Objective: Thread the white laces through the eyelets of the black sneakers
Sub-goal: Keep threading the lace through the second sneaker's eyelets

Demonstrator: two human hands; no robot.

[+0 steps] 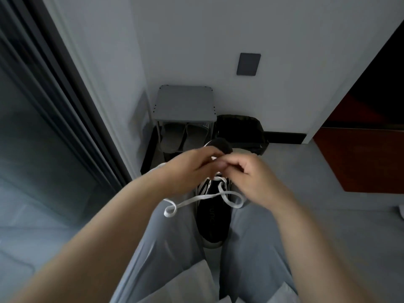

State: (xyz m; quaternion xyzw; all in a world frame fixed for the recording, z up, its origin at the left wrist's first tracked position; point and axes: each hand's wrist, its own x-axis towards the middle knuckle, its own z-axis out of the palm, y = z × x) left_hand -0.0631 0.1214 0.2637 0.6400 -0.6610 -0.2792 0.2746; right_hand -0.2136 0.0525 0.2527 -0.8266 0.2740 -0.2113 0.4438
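Left hand (192,166) and right hand (253,178) pinch the white lace (196,199); its loose loops may tangle over the sneaker (213,219).

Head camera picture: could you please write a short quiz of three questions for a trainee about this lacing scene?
1. True or false: the black sneaker lies between the person's legs.
2. The loose end of the white lace rests on: A the left thigh; B a table; C a chair.
3. What is stored in the rack by the wall?
Key: 1 true; 2 A; 3 grey slippers.
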